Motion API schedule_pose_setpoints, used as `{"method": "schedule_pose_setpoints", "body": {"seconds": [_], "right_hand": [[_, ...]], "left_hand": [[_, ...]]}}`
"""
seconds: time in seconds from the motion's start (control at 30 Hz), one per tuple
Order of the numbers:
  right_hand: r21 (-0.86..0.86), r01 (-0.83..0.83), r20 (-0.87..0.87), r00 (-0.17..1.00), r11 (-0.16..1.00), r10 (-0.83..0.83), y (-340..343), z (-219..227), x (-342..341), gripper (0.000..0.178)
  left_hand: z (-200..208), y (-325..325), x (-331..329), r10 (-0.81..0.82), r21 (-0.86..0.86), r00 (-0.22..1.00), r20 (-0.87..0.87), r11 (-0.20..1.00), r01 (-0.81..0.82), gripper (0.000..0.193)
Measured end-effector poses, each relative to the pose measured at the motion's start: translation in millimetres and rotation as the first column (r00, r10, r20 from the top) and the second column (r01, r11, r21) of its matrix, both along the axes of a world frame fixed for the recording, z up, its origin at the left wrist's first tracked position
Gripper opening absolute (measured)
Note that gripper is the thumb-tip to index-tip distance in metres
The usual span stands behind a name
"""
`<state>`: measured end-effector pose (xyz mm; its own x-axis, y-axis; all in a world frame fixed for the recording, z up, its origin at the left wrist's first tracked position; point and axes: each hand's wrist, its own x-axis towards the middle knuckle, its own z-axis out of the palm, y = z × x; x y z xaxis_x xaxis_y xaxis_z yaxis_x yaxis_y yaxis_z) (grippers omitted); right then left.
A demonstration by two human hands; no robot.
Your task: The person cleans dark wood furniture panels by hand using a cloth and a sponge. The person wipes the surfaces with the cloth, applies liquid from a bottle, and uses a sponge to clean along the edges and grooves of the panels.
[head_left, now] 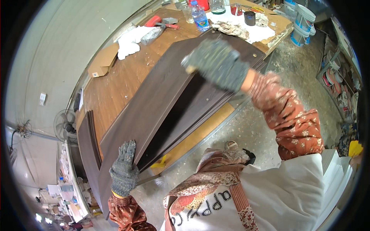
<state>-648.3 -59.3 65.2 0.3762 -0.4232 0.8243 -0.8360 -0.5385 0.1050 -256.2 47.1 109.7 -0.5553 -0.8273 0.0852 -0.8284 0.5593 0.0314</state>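
A long dark brown panel (154, 88) lies on top of more dark brown boards (216, 101) at the table's front edge. My left hand (124, 169), in a grey knitted glove, rests flat on the panel's near end, with its fingers stretched out. Over the far part of the panel is my right hand (217, 63), in the same kind of glove, its fingers folded. A small pale bit shows at its fingertips, too blurred to name. The right hand hides part of the panel's edge.
On the wooden table (127, 86) are a red-handled tool (156, 22), a water bottle (199, 17), a crumpled cloth (231, 30), a dark cup (249, 18) and cardboard (104, 61). More dark boards (86, 134) lie at left. Buckets (302, 27) and a shelf (335, 77) stand right.
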Motion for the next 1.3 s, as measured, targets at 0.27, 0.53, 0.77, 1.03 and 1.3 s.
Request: {"method": "schedule_pose_setpoints", "body": {"seconds": [0.27,0.53,0.77,1.03,1.3], "right_hand": [[0.041,-0.115,-0.055,0.992,0.992,0.117,30,9,32,0.021],[0.04,-0.005,-0.107,0.994,0.999,0.01,-5,12,-47,0.012],[0.113,0.296,0.396,0.862,0.948,-0.316,-26,-7,-126,0.031],[0.126,-0.188,0.266,0.952,0.974,0.149,44,-26,61,0.022],[0.227,-0.185,0.104,0.981,0.956,0.165,47,-14,36,0.011]], "left_hand": [[5,-1,-8,0.067,-0.008,0.998,0.013,0.998,-0.067,0.073],[11,4,-6,0.13,0.053,0.992,0.007,0.99,-0.13,0.074],[3,2,-13,0.108,0.041,0.994,0.003,0.993,-0.108,0.076],[-16,9,-16,0.13,0.034,0.991,-0.014,0.991,-0.129,0.075],[-40,15,-6,0.073,-0.054,0.997,0.007,0.996,-0.072,0.076]]}}
